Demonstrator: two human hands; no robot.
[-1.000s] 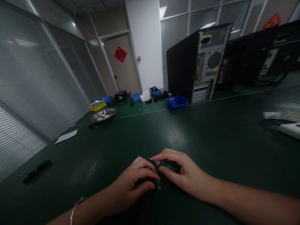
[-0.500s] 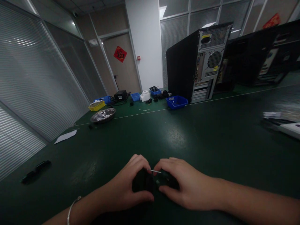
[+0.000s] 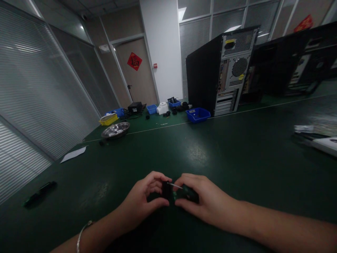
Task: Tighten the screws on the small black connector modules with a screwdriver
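Between the thumb and fingers of my left hand point(image 3: 143, 202) is a small black block-shaped part point(image 3: 166, 190); its kind is too dark to make out. My right hand point(image 3: 207, 195) is closed around a screwdriver point(image 3: 190, 194) with a dark green handle. Its thin metal shaft points left, and the tip meets or nearly meets the upper edge of the black part. Both hands are close together over the front of the green table point(image 3: 147, 158). Below the shaft, near my right fingertips, a greenish patch shows only dimly.
Dark green-and-black objects point(image 3: 39, 194) lie at left, near a white paper point(image 3: 73, 154). Farther back are a metal bowl point(image 3: 116, 130), a yellow bin point(image 3: 108, 119), a blue bin point(image 3: 198, 115) and a black computer tower point(image 3: 204, 73). A white device point(image 3: 325, 143) lies at right.
My left hand has risen slightly, its fingers drawn in, and the black part shows more clearly. The screwdriver has moved up a little, and its shaft tilts more.
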